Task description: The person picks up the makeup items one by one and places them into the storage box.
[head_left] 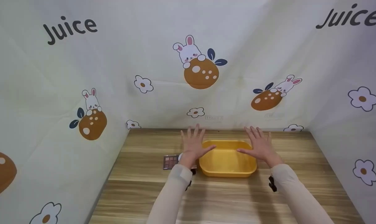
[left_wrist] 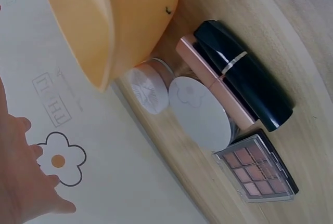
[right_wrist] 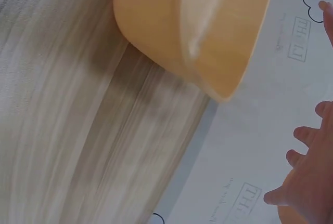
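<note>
Both hands are spread wide over the two sides of a yellow plastic basin [head_left: 227,172]. The left hand [head_left: 194,145] has its fingers straight and its thumb across the basin's left rim. Over the right rim, the right hand [head_left: 260,146] mirrors it, thumb pointing inward. Neither hand holds anything. Below the left wrist lie cosmetics, partly hidden by the arm in the head view: an eyeshadow palette [left_wrist: 257,169], a round white-lidded compact [left_wrist: 200,112], a small round jar [left_wrist: 151,86], a rose-gold tube [left_wrist: 221,83] and a black tube [left_wrist: 255,81] with a metallic band.
A wood-grain table [head_left: 138,199] carries everything. White printed cloth [head_left: 157,105] hangs along its back and both sides, with the basin standing near the back one. To the basin's right, bare wood [right_wrist: 99,146] shows.
</note>
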`<state>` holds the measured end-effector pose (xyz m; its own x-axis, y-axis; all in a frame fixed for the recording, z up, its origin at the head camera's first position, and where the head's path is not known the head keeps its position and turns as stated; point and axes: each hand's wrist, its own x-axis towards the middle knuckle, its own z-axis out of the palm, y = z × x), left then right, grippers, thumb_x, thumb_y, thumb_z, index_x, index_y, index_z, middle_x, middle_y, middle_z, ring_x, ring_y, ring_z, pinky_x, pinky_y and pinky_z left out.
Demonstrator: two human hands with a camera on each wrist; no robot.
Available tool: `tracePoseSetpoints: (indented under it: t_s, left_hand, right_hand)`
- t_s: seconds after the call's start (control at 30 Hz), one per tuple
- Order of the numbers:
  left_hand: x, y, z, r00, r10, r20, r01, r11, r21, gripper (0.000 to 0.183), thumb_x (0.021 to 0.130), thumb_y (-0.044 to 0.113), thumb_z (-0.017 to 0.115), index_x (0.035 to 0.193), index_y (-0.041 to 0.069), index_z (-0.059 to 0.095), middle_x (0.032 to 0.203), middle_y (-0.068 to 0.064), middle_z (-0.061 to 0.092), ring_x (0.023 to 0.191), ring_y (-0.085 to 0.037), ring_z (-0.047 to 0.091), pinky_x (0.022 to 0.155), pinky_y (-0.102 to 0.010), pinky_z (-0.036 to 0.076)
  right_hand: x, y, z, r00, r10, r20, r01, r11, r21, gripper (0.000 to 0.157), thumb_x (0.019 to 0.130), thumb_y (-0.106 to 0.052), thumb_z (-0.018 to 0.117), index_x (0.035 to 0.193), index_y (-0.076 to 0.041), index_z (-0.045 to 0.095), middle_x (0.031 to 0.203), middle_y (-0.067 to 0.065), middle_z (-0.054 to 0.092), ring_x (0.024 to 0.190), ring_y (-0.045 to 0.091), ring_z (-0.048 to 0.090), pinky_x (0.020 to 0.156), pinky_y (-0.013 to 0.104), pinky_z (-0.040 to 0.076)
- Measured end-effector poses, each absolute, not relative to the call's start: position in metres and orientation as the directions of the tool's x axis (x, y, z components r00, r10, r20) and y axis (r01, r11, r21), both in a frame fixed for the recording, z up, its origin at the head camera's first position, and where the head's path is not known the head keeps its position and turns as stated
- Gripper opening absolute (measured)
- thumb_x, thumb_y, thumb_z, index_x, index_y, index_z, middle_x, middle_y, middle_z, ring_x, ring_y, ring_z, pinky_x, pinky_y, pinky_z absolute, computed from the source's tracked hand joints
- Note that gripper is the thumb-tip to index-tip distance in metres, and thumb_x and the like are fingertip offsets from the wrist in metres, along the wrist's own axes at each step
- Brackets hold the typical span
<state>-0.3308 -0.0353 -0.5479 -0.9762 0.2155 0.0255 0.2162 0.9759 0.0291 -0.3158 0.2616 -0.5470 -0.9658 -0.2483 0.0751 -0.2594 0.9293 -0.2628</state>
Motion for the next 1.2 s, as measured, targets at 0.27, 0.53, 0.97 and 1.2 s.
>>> tracePoseSetpoints:
  t_s: [0.27, 0.53, 0.97, 1.2]
  left_hand:
    - [-0.332, -0.042, -0.557, -0.976, 0.214, 0.037, 0.215, 0.976, 0.02, 0.096, 0.085, 0.087, 0.03, 0.161, 0.031, 0.012, 0.17, -0.002, 0.0, 0.155, -0.038, 0.008, 0.12, -0.068, 0.006]
    - [-0.332, -0.05, -0.562, -0.974, 0.212, 0.082, 0.217, 0.975, 0.054, 0.093, 0.086, 0.083, 0.036, 0.16, 0.029, 0.017, 0.169, -0.003, 0.009, 0.155, -0.038, 0.011, 0.119, -0.07, 0.011]
    - [-0.33, -0.062, -0.573, -0.986, 0.166, 0.018, 0.166, 0.985, 0.054, 0.095, 0.085, 0.086, 0.031, 0.16, 0.031, 0.013, 0.17, -0.001, 0.006, 0.156, -0.035, 0.009, 0.121, -0.067, 0.007]
    - [-0.326, -0.066, -0.576, -0.988, 0.153, 0.007, 0.153, 0.986, 0.068, 0.097, 0.084, 0.087, 0.031, 0.161, 0.029, 0.014, 0.17, -0.003, 0.005, 0.156, -0.037, 0.007, 0.121, -0.067, 0.007]
  right_hand:
    - [-0.313, 0.266, -0.56, -0.968, -0.242, 0.069, -0.251, 0.923, -0.291, 0.109, 0.081, -0.078, 0.056, 0.16, -0.014, 0.017, 0.165, 0.019, 0.02, 0.151, 0.045, 0.015, 0.112, 0.079, 0.0]
    - [-0.309, 0.269, -0.571, -0.973, -0.227, 0.05, -0.231, 0.924, -0.305, 0.11, 0.081, -0.081, 0.052, 0.159, -0.011, 0.019, 0.165, 0.021, 0.019, 0.15, 0.047, 0.016, 0.111, 0.079, 0.0]
    - [-0.305, 0.274, -0.591, -0.974, -0.224, 0.044, -0.226, 0.92, -0.321, 0.104, 0.083, -0.071, 0.061, 0.158, -0.01, 0.023, 0.162, 0.022, 0.026, 0.149, 0.048, 0.019, 0.109, 0.082, 0.004]
    - [-0.301, 0.276, -0.602, -0.976, -0.216, 0.034, -0.215, 0.92, -0.328, 0.104, 0.084, -0.07, 0.061, 0.159, -0.012, 0.021, 0.163, 0.022, 0.023, 0.149, 0.049, 0.018, 0.11, 0.081, 0.001]
